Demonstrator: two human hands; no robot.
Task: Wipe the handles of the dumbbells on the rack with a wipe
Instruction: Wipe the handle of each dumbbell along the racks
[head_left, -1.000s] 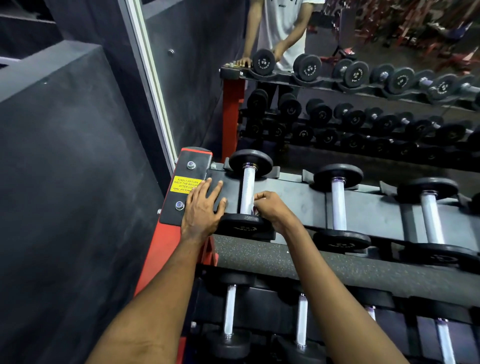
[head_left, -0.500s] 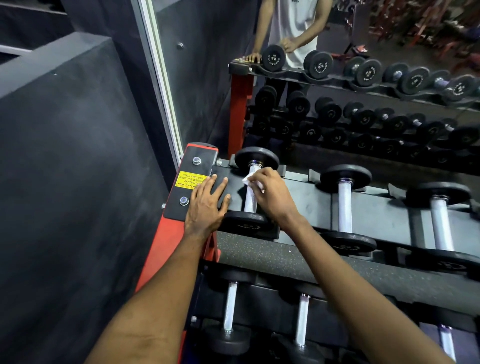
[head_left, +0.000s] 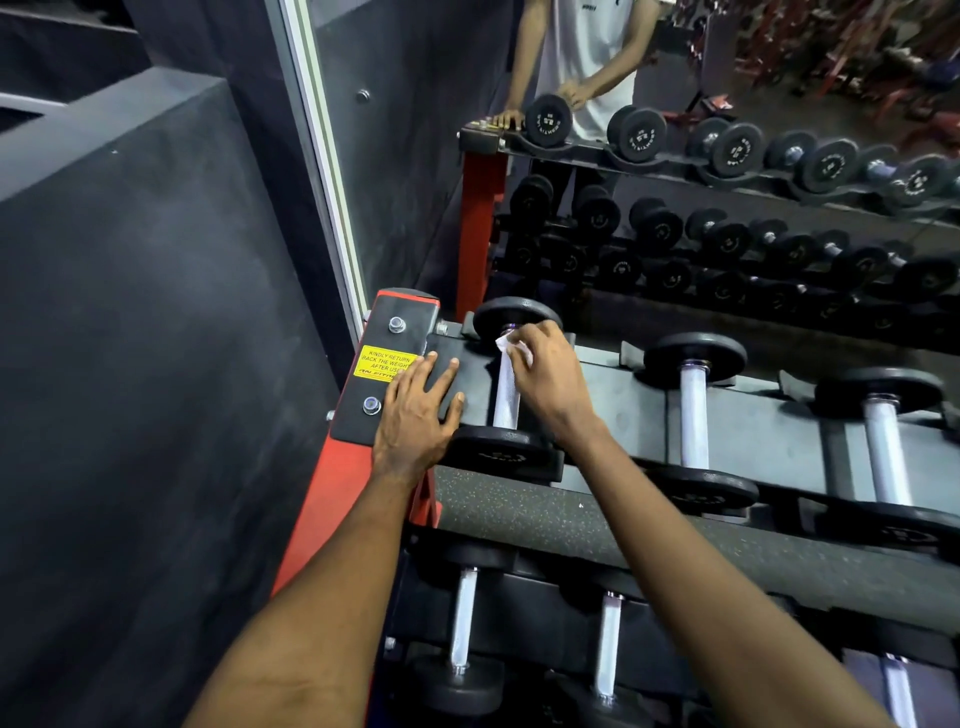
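While the handle (head_left: 506, 402) runs straight away from me, my right hand (head_left: 550, 382) pinches the wipe (head_left: 514, 349) at its far end, so I reckon the stroke should pull back toward me.

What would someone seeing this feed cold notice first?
The right hand, pinching a white wipe against the far end of the leftmost dumbbell handle on the upper shelf. Just left, the left hand rests flat on the rack end plate by a yellow sticker. Behind, a mirror repeats the scene.
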